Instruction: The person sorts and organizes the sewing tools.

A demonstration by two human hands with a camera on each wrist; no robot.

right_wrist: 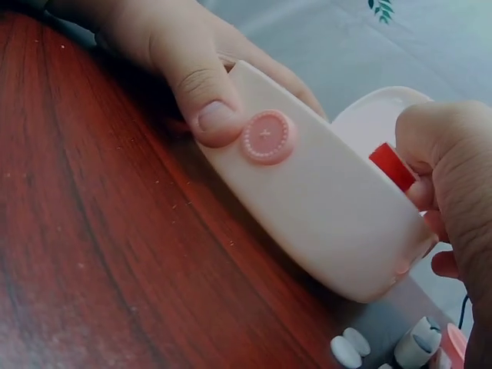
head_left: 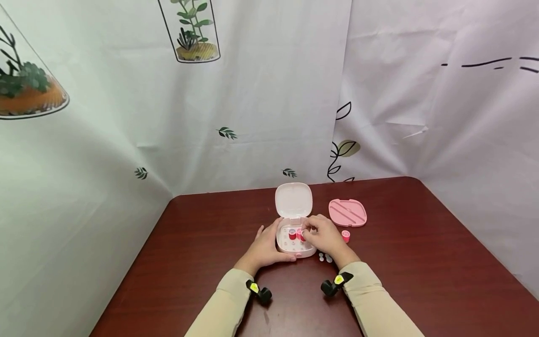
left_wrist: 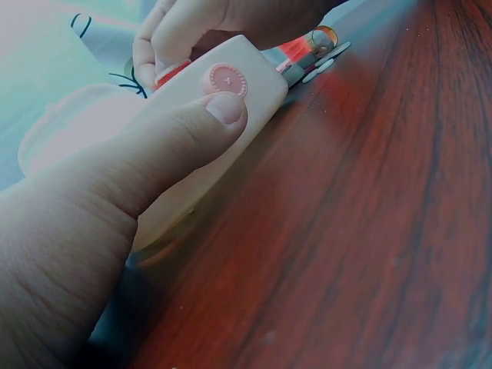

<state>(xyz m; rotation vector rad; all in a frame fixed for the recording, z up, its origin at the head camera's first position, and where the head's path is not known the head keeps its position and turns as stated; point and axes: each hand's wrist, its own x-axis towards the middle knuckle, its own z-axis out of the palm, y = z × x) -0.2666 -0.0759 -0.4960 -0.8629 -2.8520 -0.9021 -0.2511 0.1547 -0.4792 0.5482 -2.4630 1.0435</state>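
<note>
A small white sewing box [head_left: 289, 246] stands on the table with its lid [head_left: 294, 200] raised at the back. My left hand [head_left: 265, 246] grips its left side, fingers along the wall and thumb on the front beside the pink button clasp [right_wrist: 267, 137]. My right hand [head_left: 325, 235] reaches over the right side and pinches a red thread spool [right_wrist: 392, 166] at the box's inside. Left of those fingertips, another red spool [head_left: 292, 234] stands upright among small pegs. Between them is a pink spool [head_left: 299, 232], partly covered by the right fingers.
A pink tray-like panel [head_left: 347, 213] with diagonal grooves lies behind and right of the box. One pinkish-red spool [head_left: 345, 236] stands right of my right hand. Several small white pieces [right_wrist: 347, 350] lie by the box's front right corner. A printed cloth [head_left: 261, 103] hangs behind the table.
</note>
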